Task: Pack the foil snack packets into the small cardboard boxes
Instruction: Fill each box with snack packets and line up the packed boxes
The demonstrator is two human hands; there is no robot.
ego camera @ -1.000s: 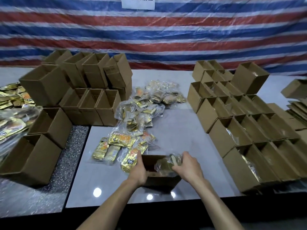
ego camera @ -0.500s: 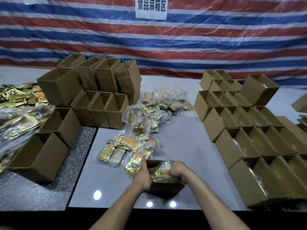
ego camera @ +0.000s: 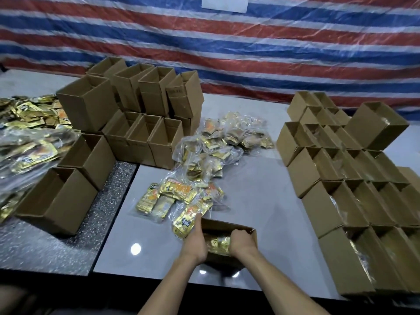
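Note:
A small open cardboard box (ego camera: 223, 226) stands near the table's front edge, right in front of me. A clear bag of gold foil snack packets (ego camera: 217, 244) sits down inside it. My left hand (ego camera: 195, 243) is against the box's left side, fingers reaching over the rim. My right hand (ego camera: 241, 243) is curled over the bag inside the box, pushing on it. More bagged gold packets (ego camera: 179, 194) lie just beyond the box, trailing back to a pile (ego camera: 229, 137) at mid table.
Open empty boxes (ego camera: 145, 123) are stacked at the back left, with two more (ego camera: 61, 201) on the dark speckled slab. Rows of filled boxes (ego camera: 354, 192) crowd the right side. Loose gold packets (ego camera: 29, 142) in plastic lie far left. A striped tarp hangs behind.
The bag went from sticking out above the box to lying down inside it. My right hand followed it down into the box; my left hand stayed at the left side.

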